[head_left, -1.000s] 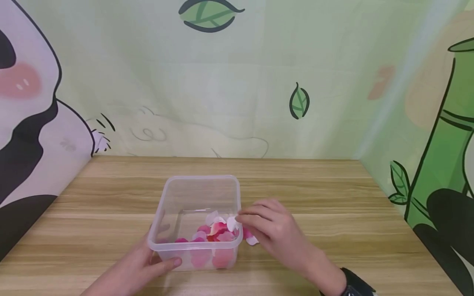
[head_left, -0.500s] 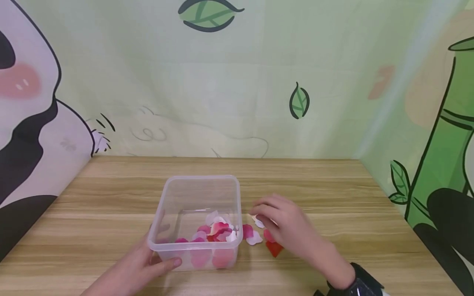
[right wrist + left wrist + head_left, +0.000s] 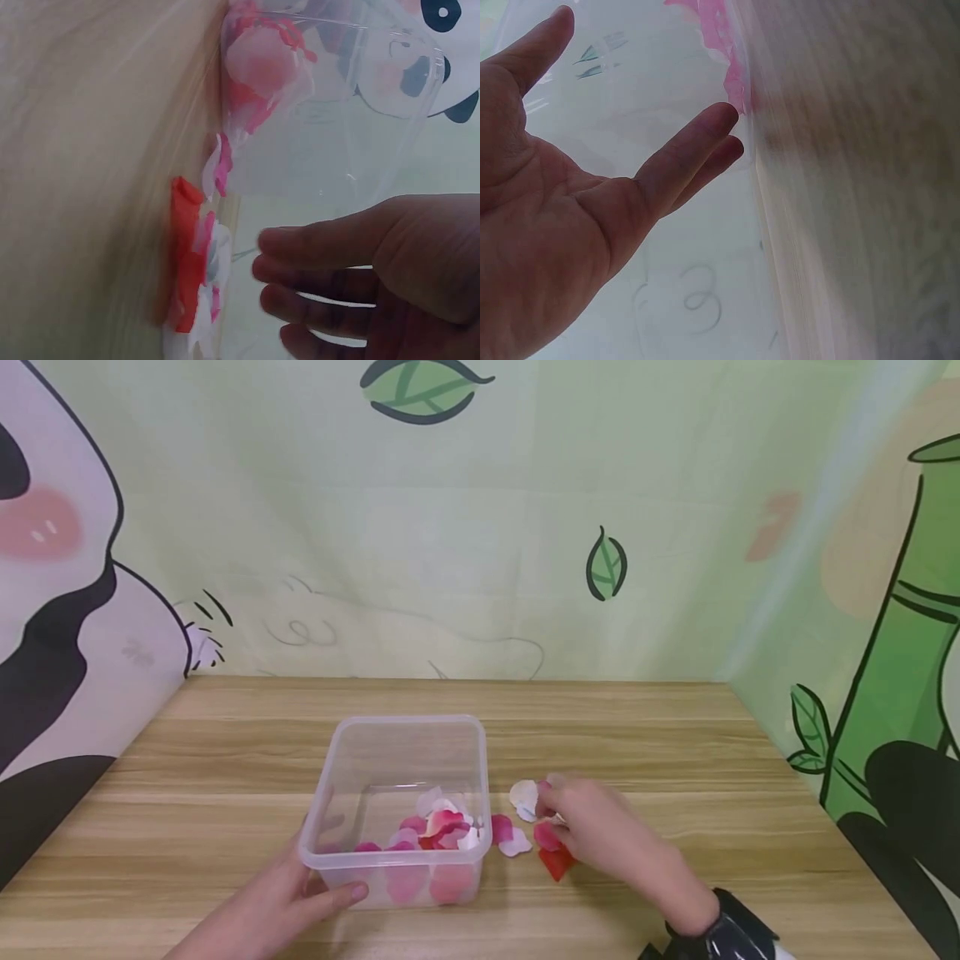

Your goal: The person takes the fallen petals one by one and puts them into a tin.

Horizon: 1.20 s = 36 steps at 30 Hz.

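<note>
A clear plastic box (image 3: 408, 859) stands left of centre on the table, with pink, red and white petals (image 3: 442, 823) heaped at its near right inside. My left hand (image 3: 281, 902) rests against its near left corner, thumb on the front wall. In the left wrist view the visible fingers (image 3: 679, 161) are straight and spread from the thumb. Right of the box, my right hand (image 3: 607, 831) hovers over loose petals: white ones (image 3: 524, 798), a magenta one (image 3: 502, 829) and a red one (image 3: 557, 864). The right wrist view shows its loosely bent fingers (image 3: 300, 247) apart from the petals, holding nothing.
The wooden tabletop (image 3: 630, 727) reaches back to a printed cloth backdrop (image 3: 480, 527) with leaves and a panda. A dark band (image 3: 723, 927) with a device sits on the right wrist.
My right hand has moved away from the box's right rim, rightward and then down over the loose petals, uncovering several of them. The left hand and box have stayed put.
</note>
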Available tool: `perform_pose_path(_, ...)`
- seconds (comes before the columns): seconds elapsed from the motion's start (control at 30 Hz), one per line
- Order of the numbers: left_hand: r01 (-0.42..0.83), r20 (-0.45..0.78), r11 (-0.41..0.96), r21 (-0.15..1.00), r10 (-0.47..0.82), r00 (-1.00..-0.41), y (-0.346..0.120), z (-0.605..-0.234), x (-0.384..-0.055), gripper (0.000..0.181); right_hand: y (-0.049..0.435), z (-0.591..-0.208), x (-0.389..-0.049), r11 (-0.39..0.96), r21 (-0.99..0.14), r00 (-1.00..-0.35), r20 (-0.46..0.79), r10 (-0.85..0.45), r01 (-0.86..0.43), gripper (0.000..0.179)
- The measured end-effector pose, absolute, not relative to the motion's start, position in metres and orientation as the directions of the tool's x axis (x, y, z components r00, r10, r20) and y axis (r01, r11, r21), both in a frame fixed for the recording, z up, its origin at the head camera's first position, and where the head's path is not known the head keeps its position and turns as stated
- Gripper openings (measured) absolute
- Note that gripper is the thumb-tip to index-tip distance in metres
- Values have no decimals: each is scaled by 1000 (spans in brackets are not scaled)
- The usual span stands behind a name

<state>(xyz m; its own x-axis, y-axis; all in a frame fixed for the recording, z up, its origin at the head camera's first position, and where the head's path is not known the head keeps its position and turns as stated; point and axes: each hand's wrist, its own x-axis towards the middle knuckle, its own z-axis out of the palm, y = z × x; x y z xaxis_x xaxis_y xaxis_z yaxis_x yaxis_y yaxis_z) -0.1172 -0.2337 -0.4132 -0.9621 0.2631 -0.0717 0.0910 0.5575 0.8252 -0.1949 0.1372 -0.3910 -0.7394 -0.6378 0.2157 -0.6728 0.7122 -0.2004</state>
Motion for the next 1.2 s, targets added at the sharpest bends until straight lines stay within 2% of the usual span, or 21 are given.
perform_pose_path(0.23,132,-34,580,804,266,-963,-233,-414,-116,102,139,-403,-197,734,-213,-762,105,-639,-645,24)
perform_pose_path(0.33,112,-55,577,809,263,-963,-234,-414,-116,101,139,-407,-198,741,-236,-771,64,-634,-629,28)
perform_pose_path(0.5,109,-55,566,817,265,-963,-233,-413,-117,102,138,-409,-199,747,-253,-779,49,-625,-615,30)
perform_pose_path(0.83,112,-52,558,822,269,-962,-233,-412,-116,102,142,-401,-201,779,-251,-816,113,-567,-575,17)
perform_pose_path(1.07,119,-42,551,826,270,-962,-233,-413,-116,102,141,-393,-202,742,-242,-778,265,-569,-625,11)
perform_pose_path(1.2,120,-40,552,826,268,-963,-233,-414,-116,104,137,-387,-200,735,-281,-781,329,-531,-618,13)
